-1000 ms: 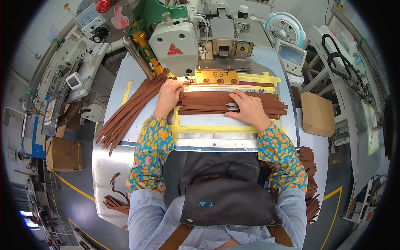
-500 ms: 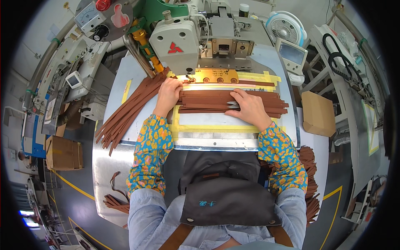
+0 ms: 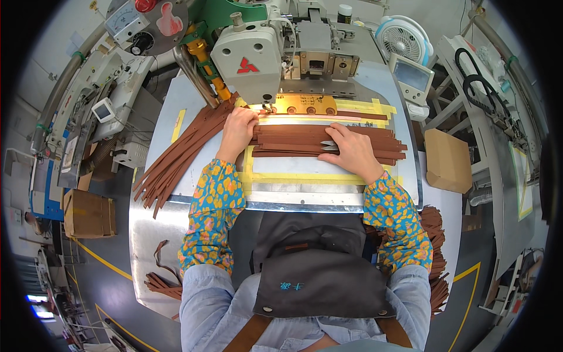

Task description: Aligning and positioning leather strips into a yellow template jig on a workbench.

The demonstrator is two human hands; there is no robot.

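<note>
My left hand (image 3: 237, 134) is closed, its fingertips pinching at the end of a brown strip beside the sewing machine's needle area (image 3: 267, 108); the fingers partly hide what they hold. My right hand (image 3: 353, 151) rests over a row of flat brown strips (image 3: 287, 141). Small metal thread snips (image 3: 329, 146) sit in that hand, with their blades poking out toward the left. Just beyond the row, a yellowish clear plate (image 3: 302, 104) with round holes lies under the light, a brown strip (image 3: 366, 116) along its near edge. Another fan of brown strips (image 3: 182, 155) spreads left of my left hand.
Yellow tape (image 3: 305, 177) marks the pale work plate. The machine head (image 3: 246, 61) overhangs it, with a yellow post (image 3: 205, 61) at left. A control screen (image 3: 410, 76) and a fan (image 3: 402, 40) stand at right. Brown bundles (image 3: 434, 252) lie lower right.
The yellowish plate has shifted slightly to the right beneath the machine head. Both hands have stayed almost in place, the snips still in the right one.
</note>
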